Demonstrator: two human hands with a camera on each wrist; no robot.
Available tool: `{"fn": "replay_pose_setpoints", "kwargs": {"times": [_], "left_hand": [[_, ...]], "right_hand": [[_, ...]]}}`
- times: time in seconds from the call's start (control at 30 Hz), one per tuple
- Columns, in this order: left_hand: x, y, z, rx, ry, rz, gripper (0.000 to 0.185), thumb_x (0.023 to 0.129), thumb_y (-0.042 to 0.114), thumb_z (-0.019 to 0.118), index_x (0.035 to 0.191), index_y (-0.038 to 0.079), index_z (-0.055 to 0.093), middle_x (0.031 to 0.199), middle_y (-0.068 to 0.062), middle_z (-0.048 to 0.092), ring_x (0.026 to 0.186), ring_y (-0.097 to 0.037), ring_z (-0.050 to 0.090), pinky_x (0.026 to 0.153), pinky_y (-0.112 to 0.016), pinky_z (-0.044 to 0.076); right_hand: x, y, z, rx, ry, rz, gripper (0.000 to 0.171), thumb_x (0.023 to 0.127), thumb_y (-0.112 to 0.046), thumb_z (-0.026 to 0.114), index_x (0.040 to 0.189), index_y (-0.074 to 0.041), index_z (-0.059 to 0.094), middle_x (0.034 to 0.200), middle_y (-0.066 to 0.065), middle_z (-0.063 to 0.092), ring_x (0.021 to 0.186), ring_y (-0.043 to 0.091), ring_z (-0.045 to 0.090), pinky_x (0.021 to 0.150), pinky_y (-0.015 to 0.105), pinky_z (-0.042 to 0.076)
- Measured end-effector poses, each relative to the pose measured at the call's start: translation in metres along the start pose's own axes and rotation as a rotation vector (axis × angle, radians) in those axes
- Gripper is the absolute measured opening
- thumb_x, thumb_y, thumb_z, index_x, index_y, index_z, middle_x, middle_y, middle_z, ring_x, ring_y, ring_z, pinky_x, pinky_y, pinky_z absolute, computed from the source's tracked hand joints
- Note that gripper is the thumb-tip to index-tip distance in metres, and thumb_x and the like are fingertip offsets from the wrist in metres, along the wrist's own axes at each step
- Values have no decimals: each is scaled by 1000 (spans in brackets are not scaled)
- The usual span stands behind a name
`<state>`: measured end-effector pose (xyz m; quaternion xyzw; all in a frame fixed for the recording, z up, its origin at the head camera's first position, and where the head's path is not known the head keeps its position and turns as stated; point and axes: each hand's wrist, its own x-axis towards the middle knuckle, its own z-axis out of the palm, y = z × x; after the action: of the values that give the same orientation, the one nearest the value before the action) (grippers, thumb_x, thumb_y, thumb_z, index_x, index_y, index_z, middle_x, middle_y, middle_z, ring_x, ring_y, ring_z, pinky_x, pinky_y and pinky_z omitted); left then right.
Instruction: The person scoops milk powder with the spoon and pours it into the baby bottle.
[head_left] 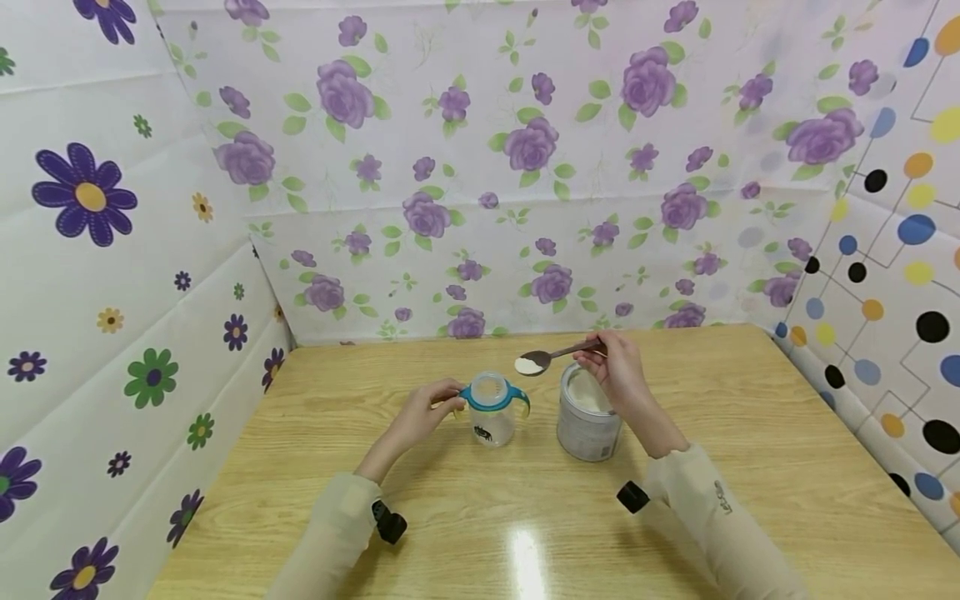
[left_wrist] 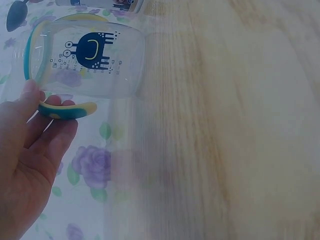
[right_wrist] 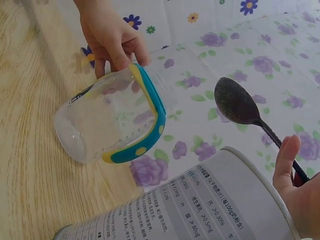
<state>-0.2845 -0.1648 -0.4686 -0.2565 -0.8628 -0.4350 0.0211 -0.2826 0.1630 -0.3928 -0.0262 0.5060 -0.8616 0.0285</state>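
While your left hand (head_left: 422, 415) pinches the bottle (head_left: 491, 411) handle, your right hand (head_left: 617, 367) grips a powder-loaded spoon (head_left: 542, 360) just above, w/ the tin (head_left: 588, 414) right below it.

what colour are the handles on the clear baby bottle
Teal handles with yellow spots on the clear plastic baby bottle; right wrist view shows it best.

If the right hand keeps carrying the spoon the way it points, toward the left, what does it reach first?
Most likely the open mouth of the bottle, which the left hand holds by its handle. The spoon in the right hand already hovers just right of it; depth is uncertain.
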Motion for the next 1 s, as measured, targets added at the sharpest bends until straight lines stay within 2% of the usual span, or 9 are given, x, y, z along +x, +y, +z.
{"fn": "replay_pose_setpoints", "kwargs": {"times": [0.7,1.0], "left_hand": [[-1,3,0,-20,-11,-13,16,98,19,57,111,22,66,110,-1,70,102,-18,67,95,-44,53],[-1,4,-1,-16,-10,-25,16,98,20,57,111,22,66,109,-1,70,102,-18,67,94,-44,53]], "right_hand": [[1,8,8,-22,-57,11,31,106,-12,30,91,-2,55,78,3,64,67,10,68,67,17,57],[4,12,13,-50,-48,2,29,106,-13,32,95,2,55,78,2,65,66,8,68,66,17,56]]}}
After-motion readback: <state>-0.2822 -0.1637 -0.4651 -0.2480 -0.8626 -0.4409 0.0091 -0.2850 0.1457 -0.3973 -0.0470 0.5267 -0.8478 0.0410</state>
